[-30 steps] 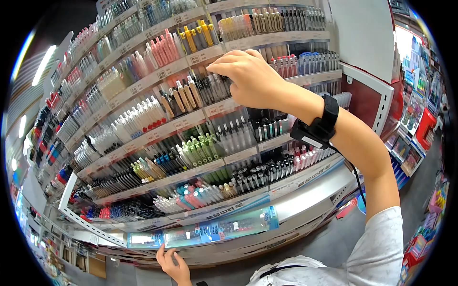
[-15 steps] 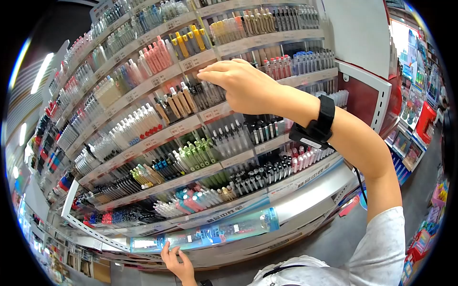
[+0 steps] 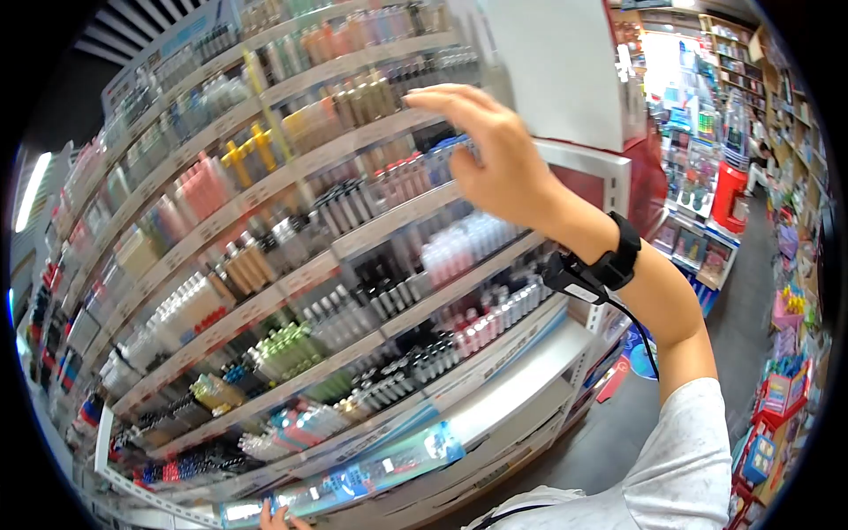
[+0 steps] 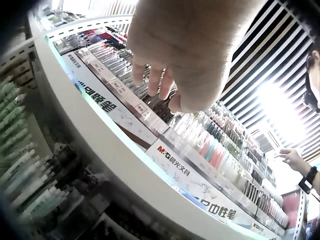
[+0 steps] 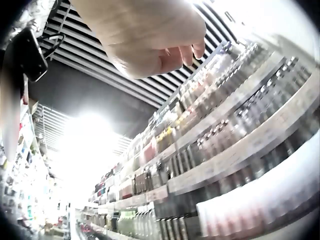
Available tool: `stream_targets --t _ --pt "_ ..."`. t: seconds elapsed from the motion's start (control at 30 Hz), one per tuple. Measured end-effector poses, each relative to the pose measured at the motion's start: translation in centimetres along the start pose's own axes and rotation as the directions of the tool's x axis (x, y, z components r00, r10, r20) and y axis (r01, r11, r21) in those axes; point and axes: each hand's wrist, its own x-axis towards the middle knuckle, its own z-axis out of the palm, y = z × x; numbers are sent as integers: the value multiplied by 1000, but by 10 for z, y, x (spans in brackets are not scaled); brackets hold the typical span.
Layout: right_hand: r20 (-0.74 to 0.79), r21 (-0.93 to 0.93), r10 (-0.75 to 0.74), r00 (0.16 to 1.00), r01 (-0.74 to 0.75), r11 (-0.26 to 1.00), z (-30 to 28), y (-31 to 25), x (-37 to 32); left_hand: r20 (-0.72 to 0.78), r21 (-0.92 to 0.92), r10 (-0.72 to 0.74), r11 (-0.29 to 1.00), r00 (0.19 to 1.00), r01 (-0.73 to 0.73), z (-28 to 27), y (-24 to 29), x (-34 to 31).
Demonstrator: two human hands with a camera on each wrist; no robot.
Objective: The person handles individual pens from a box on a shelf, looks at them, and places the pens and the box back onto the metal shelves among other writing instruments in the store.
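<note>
My right hand (image 3: 499,163) is raised before the upper rows of a pen rack, with its fingers loosely extended and nothing in them. Nearest to it in the head view are clear pens with red caps (image 3: 402,181) and dark pens (image 3: 344,208). Low at the front, my left hand (image 3: 281,519) shows only its fingers at the edge of a long clear-and-blue plastic package (image 3: 362,477) on the rack's bottom ledge. In the left wrist view that hand's fingers (image 4: 155,82) reach loosely downward, holding nothing, in front of the pen rows.
Tiered shelves of pens curve away to the left. A white panel (image 3: 556,66) and a slotted metal frame (image 3: 587,168) bound the rack on the right. Beyond lies an aisle with a red stand (image 3: 729,199) and stocked shelves. A cable hangs from the right wrist's camera.
The head view has swung to the right and blurred. My right hand has shifted right along the rack, its thumb now apart from the fingers. My left hand sits lower in view.
</note>
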Motion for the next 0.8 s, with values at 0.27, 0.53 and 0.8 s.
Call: stream_targets --t 0.27,0.53,0.8 --pt "237 313 771 591 -798 515 -46 73 -29 -19 0 16 1000 1000 -16 -7 19 36" --pt "390 -163 280 877 -233 959 -16 107 -48 -42 -6 46 999 998 -47 5 19 32" --pt "366 -249 316 875 -235 940 -11 100 -54 -51 26 45 999 998 -43 0 19 27"
